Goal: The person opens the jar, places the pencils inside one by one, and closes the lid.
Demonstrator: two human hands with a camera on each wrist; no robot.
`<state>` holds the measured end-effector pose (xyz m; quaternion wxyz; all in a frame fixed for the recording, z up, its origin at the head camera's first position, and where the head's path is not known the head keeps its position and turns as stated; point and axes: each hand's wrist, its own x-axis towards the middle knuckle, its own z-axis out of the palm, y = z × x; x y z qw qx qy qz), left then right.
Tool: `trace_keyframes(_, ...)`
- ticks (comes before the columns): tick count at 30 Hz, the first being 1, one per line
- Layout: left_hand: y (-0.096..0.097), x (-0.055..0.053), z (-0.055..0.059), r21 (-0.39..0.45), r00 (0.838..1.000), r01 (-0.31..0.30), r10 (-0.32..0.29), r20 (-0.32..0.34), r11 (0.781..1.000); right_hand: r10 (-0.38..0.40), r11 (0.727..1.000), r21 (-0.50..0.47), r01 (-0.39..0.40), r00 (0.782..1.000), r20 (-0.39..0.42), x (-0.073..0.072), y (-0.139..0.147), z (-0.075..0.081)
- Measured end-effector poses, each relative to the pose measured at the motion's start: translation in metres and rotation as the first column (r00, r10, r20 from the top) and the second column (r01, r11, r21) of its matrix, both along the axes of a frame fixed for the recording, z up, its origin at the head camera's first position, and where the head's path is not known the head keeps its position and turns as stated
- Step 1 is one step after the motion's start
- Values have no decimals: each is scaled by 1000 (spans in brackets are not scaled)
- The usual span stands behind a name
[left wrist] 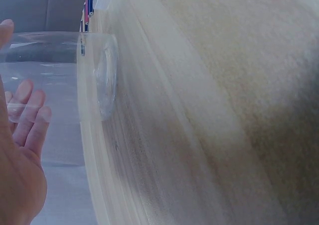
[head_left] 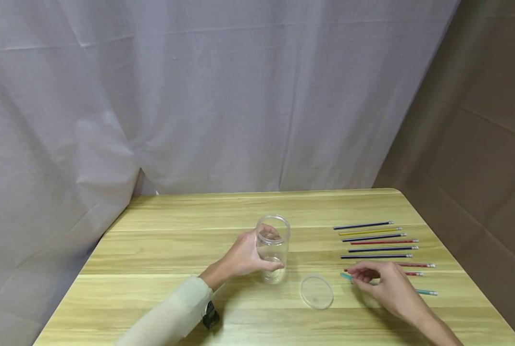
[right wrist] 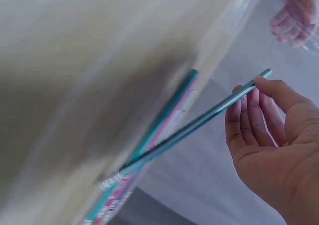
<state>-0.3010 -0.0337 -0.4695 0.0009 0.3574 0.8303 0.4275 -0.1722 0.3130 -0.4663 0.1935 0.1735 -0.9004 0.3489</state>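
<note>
My left hand [head_left: 245, 253] grips a clear plastic jar [head_left: 274, 251] round its side, thumb in front and fingers behind. The jar is upright with its open mouth on top; in the left wrist view its round base [left wrist: 107, 78] is close to the tabletop. My right hand [head_left: 384, 283] pinches a teal pencil [right wrist: 199, 120] between thumb and fingertips near one end. That end is raised, while the white-banded eraser end slants down toward the table. Under it lies another teal pencil [right wrist: 169, 108]. A clear round lid [head_left: 317, 292] lies flat between the hands.
Several pencils lie in a rough row at the right of the wooden table [head_left: 188, 211], among them a yellow pencil [head_left: 370, 231], a red pencil [head_left: 384, 241] and a dark blue pencil [head_left: 376, 256]. A grey curtain [head_left: 240, 105] hangs behind, a brown one [head_left: 469, 158] at right.
</note>
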Motion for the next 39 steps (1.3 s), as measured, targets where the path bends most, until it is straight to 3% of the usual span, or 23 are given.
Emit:
trace_keyframes(10, 0, -1, -1, 1, 1000, 6, -6, -9, 1000, 67, 996, -52, -74, 990, -126, -9, -26, 44)
trace_keyframes(18, 3, 0, 0, 5, 1000, 8, -8, -11, 1000, 32, 984, -175, -40, 998, -45, -9, -49, 98)
trace_keyframes(24, 3, 0, 0, 6, 1000, 10, -10, -23, 1000, 62, 960, -267, -80, 995, -74, -11, -65, 131)
trace_keyframes(31, 4, 1, 1, 8, 999, 10, -10, -34, 1000, 84, 917, -374, -135, 985, -149, -14, -80, 160)
trace_keyframes(35, 3, 1, 1, 9, 1000, 10, -10, -27, 1000, 77, 872, -465, -154, 981, -181, -16, -88, 173)
trace_keyframes(39, 4, 1, 1, 14, 1000, 13, -13, -27, 1000, 77, 805, -564, -186, 974, -212, -18, -94, 184)
